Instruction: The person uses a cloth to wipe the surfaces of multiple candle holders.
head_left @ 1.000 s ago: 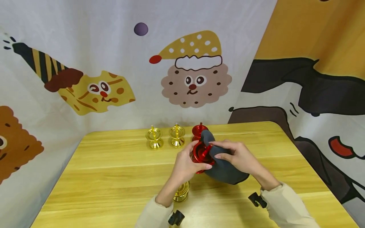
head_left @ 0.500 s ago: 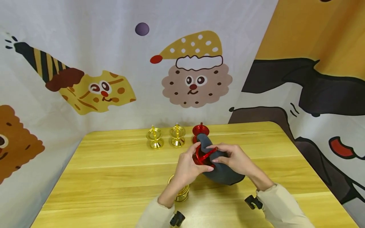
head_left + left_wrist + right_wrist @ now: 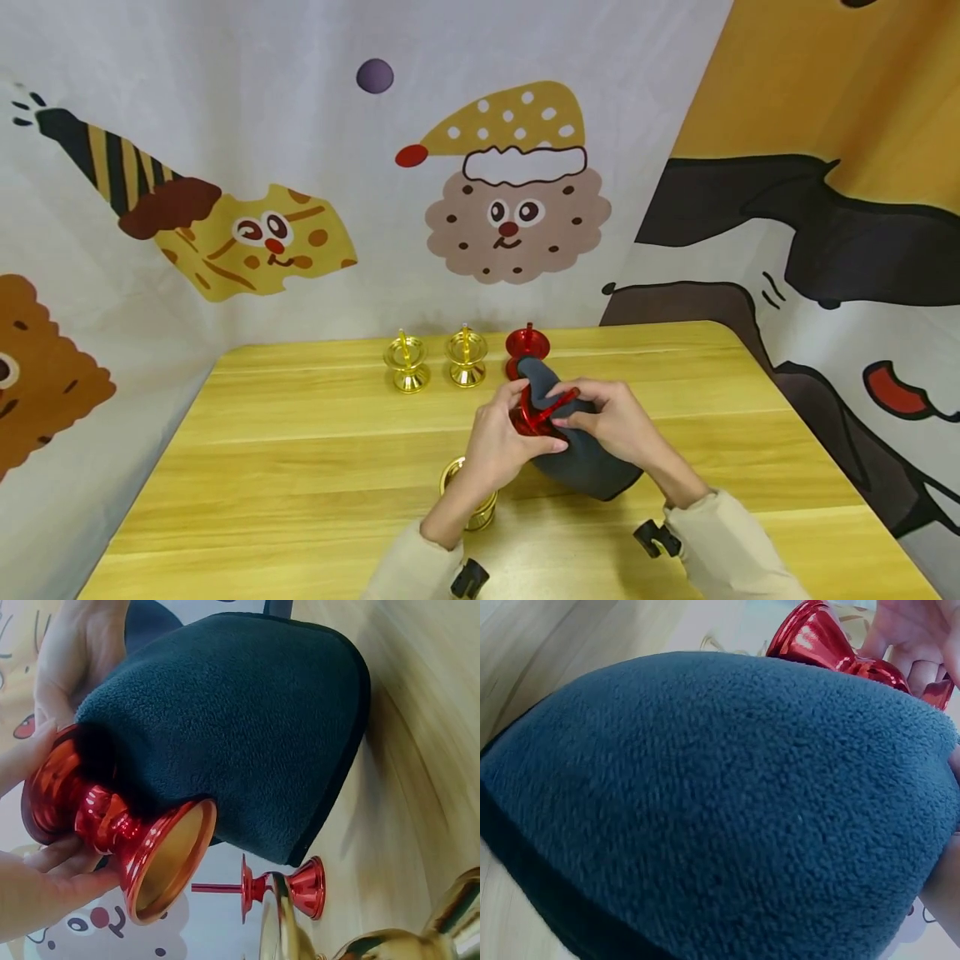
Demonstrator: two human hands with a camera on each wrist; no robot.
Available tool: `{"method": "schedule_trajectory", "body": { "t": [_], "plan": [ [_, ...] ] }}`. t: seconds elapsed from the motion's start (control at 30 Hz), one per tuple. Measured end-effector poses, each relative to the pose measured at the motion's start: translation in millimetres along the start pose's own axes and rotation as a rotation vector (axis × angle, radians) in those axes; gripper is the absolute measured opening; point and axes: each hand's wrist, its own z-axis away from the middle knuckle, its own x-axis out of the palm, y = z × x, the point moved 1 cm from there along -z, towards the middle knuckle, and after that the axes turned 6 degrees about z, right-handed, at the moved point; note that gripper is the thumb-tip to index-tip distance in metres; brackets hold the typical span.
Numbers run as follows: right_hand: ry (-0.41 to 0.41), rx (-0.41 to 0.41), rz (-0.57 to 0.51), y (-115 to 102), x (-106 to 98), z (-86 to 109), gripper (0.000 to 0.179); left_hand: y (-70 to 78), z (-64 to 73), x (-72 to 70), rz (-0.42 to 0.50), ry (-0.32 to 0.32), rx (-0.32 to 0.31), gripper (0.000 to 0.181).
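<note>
My left hand [image 3: 495, 433] grips a shiny red metal candle holder [image 3: 105, 817] around its dish, fingers on one side and thumb on the other. It is tilted over the table, its central spike leaning to the right in the head view and its hollow base showing in the left wrist view. A dark blue-grey fleecy cloth [image 3: 588, 462] is bunched in my right hand [image 3: 622, 417], pinched between thumb and fingers close to the spike. The cloth lies against the dish and its loose part hangs down toward the table. It hides much of the dish in the right wrist view.
Two gold candle holders [image 3: 406, 367] and another red one [image 3: 528, 343] stand in a row along the back of the wooden table [image 3: 300, 467]. Another gold holder [image 3: 482, 510] stands partly behind my left forearm. A printed curtain [image 3: 315, 100] hangs behind the table.
The red candle holder has tipped, so its spike leans further right. My right hand and the cloth have shifted slightly left, and the cloth's upper fold is lower.
</note>
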Motion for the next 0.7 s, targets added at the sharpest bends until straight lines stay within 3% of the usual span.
{"method": "schedule_trajectory", "body": {
  "t": [0.33,0.53,0.6,0.7],
  "plan": [
    [0.001,0.060,-0.027,0,1,1.2,0.022,-0.7,0.4,-2.1,-0.052,-0.008,0.006,0.079],
    [0.033,0.076,-0.029,-2,-9,1.2,0.026,-1.9,0.0,-4.2,-0.093,-0.010,0.021,0.076],
    [0.057,0.079,-0.030,-4,-15,2.2,0.027,-3.6,-0.5,-5.7,-0.069,-0.022,0.008,0.076],
    [0.103,0.058,-0.024,-6,-24,2.6,0.027,-5.6,-1.8,-9.6,0.042,-0.046,-0.047,0.073]
  ]
}}
